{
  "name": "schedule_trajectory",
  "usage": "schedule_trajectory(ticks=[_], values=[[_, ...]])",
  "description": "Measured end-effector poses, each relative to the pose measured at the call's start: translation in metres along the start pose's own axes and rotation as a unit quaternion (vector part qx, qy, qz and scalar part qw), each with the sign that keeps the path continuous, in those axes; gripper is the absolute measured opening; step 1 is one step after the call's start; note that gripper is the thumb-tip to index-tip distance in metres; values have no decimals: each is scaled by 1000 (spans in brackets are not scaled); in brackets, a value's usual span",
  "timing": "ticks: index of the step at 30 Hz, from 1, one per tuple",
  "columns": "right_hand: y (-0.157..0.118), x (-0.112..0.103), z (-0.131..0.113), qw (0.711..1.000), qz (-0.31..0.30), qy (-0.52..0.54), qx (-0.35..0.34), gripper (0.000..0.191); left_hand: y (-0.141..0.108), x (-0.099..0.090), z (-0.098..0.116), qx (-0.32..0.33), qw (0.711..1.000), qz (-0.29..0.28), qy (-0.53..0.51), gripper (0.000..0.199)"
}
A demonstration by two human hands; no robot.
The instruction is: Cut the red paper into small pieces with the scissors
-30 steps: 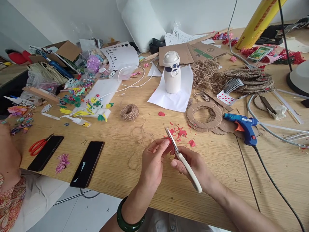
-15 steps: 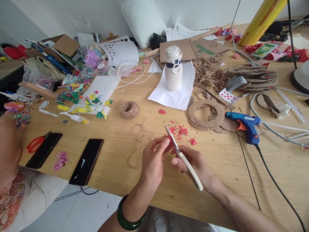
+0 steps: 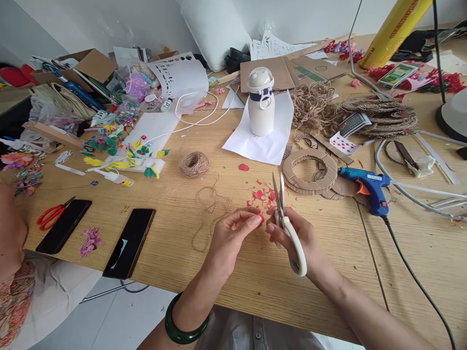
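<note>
Over the near edge of the wood-grained worktop (image 3: 277, 296), the left hand (image 3: 228, 243) pinches a small, thin red scrap (image 3: 261, 218) between thumb and fingertips. The right hand (image 3: 308, 240) is wrapped around the smooth, cream-white handles of a pair of metal-bladed scissors (image 3: 288, 226), their tapering blades slightly parted and pointing toward the far edge. The two hands are near each other but apart. A polished dark green bangle (image 3: 187, 335) rings the left wrist.

Jagged red cuttings (image 3: 260, 195) lie just beyond the fingers. Farther back are a wound ball of coarse brown twine (image 3: 194, 164), a flat corrugated cardboard ring (image 3: 310, 186) and, toward the right edge, a blue plastic glue gun (image 3: 370, 182). A glossy white bottle (image 3: 261, 116) stands on creased white paper (image 3: 242, 143). A pale wall (image 3: 302, 19) rises behind the far edge; light floor tiles (image 3: 134, 311) show below the near-left edge.

The left thumb covers much of the scrap, and the scissors' handles hide some right fingers. Another person's arm (image 3: 10, 228) is blurred and cut off at the left.
</note>
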State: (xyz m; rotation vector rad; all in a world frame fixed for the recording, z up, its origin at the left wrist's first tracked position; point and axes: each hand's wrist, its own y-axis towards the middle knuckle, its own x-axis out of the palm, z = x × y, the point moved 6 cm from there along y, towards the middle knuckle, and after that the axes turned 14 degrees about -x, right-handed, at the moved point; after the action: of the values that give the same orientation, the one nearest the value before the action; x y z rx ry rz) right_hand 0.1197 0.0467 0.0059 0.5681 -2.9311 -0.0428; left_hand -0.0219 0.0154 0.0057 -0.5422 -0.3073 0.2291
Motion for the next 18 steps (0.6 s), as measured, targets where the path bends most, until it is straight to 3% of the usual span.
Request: schedule_trajectory(ticks=[3,10,14,18], values=[[1,-4,-4,1000,28,2,-8,34,-2,1,1,-11,997,-14,68,13],[1,0,-2,1000,8,19,13,31,-5,11,3,-25,989,-89,112,13],[1,-2,-4,1000,28,-2,-11,26,-4,6,3,-12,989,-45,141,19],[0,-9,-8,996,88,5,-14,33,-5,7,-8,-18,997,-11,72,27]])
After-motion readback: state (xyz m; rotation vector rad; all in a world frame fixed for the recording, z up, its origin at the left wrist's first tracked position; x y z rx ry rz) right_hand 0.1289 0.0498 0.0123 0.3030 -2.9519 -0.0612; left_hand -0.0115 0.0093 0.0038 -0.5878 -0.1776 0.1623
